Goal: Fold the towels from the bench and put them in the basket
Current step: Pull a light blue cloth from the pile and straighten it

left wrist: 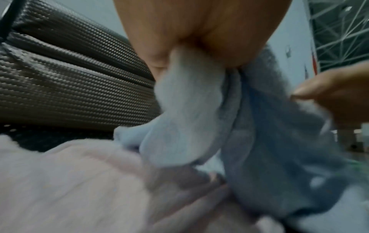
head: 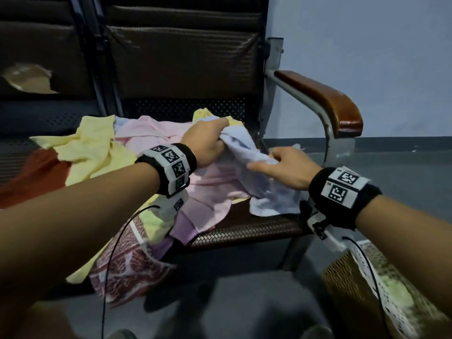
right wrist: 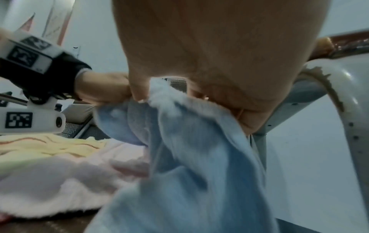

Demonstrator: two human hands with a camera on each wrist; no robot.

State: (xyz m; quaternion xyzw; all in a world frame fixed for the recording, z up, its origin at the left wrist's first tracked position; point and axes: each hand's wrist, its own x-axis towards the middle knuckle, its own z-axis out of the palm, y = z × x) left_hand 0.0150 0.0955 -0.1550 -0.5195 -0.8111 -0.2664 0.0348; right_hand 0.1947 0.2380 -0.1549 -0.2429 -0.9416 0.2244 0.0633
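The blue towel (head: 254, 167) is gripped by the left hand (head: 208, 143) and pinched by the right hand (head: 281, 165); the pink towel (head: 156, 133) beneath could be dragged off the bench (head: 244, 231).

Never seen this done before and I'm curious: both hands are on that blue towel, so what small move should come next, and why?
Probably pull the hands apart to spread it. The left hand grips one bunched end of the blue towel and the right hand pinches its edge close by, so it hangs crumpled over the pink towel, too rumpled to fold.
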